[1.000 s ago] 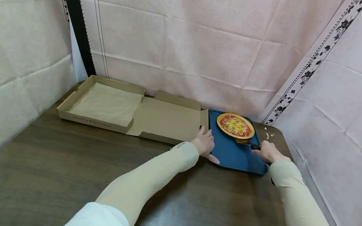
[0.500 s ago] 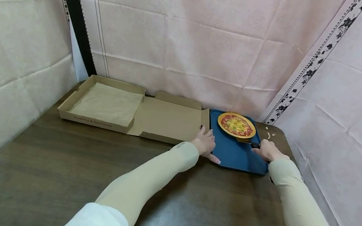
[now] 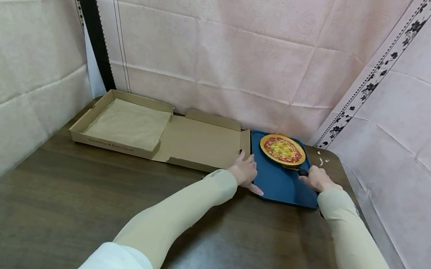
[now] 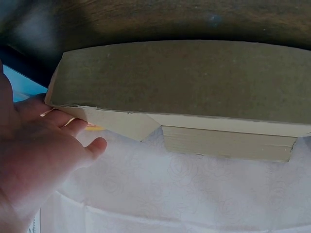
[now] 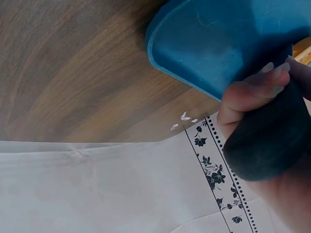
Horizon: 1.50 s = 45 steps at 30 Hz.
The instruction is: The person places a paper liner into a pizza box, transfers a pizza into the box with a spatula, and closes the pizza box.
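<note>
Pizza (image 3: 283, 149), one, round, topped in red, yellow and green, lying toward the far edge of a blue tray (image 3: 284, 185), which sits near the far right corner of the worktop (image 3: 183, 220). Server (image 5: 267, 138), one, black-handled: the right hand (image 3: 317, 179) has its fingers curled round the handle, and the blade (image 3: 290, 168) meets the pizza's near edge. Left hand (image 3: 243, 171), fingers extended and parted, gripping nothing I can make out, set between the tray's left edge and the box lid (image 3: 207, 142), thumb at the tray's near left corner. Step in hand, as I judge it: working the blade under the pizza. Next move, in my estimate, calls for a low, level push with the tray kept from sliding. Box (image 3: 110, 144), one, cardboard, opened out along the worktop's far edge, its base lined with paper (image 3: 128, 123). Worktop itself, dark wood-grain, small pale scraps (image 3: 321, 161) by its far right corner. Room, as far as I see: pale cloth hangings (image 3: 222, 49) behind and at both sides, a black floral band (image 3: 370, 87) at right.
</note>
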{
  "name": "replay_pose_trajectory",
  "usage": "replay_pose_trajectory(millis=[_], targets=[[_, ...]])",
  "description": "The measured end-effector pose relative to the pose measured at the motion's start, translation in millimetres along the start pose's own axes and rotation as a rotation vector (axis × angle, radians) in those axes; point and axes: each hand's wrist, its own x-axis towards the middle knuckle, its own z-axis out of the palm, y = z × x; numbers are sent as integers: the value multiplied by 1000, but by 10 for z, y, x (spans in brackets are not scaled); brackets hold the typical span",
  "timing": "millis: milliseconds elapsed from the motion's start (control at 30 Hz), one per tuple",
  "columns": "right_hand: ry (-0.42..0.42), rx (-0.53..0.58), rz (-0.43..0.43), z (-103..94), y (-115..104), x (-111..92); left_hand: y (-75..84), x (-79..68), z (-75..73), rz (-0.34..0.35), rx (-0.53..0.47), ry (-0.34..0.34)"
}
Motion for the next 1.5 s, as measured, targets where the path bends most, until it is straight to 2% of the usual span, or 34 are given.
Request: replay_pose_trajectory(millis=[300, 800, 1167, 1367, 1500], targets=[[13, 11, -7, 42, -38, 9, 10, -26, -1, 5, 2, -3], [78, 10, 58, 95, -98, 32, -34, -51, -39, 18, -17, 22], [213, 13, 36, 353, 59, 7, -16, 0, 7, 13, -63, -6], [309, -1, 13, 482, 101, -6, -6, -13, 5, 3, -55, -7], [343, -4, -10, 559, 131, -13, 6, -38, 11, 3, -50, -9]])
